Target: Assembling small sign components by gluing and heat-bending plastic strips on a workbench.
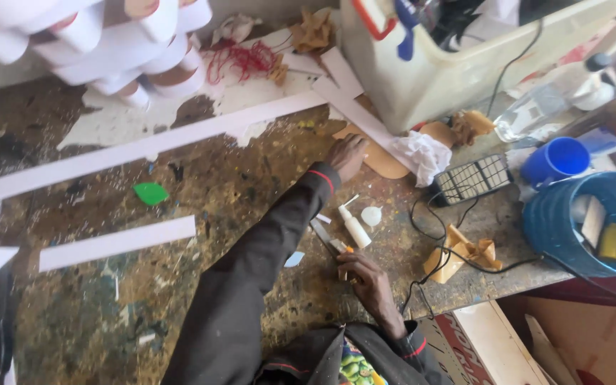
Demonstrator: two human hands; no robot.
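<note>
My left hand [346, 155] reaches far forward across the stained worktable [108, 314] and rests fingers-down on a tan, rounded flat piece [386, 162] next to a long white strip [144, 147]. My right hand [368, 280] sits near the table's front edge, closed around a utility knife [326, 239] with an orange part, blade pointing away. A small white glue bottle [355, 228] and its loose cap [371, 216] lie just beyond the knife.
Another white strip [117, 242] and a green leaf-shaped scrap [150, 192] lie to the left. Stacked white cups [108, 50] hang at top left. A cream tub [450, 64], crumpled cloth [422, 153], blue cup [555, 160], blue bucket [593, 221] and black cables [465, 257] crowd the right.
</note>
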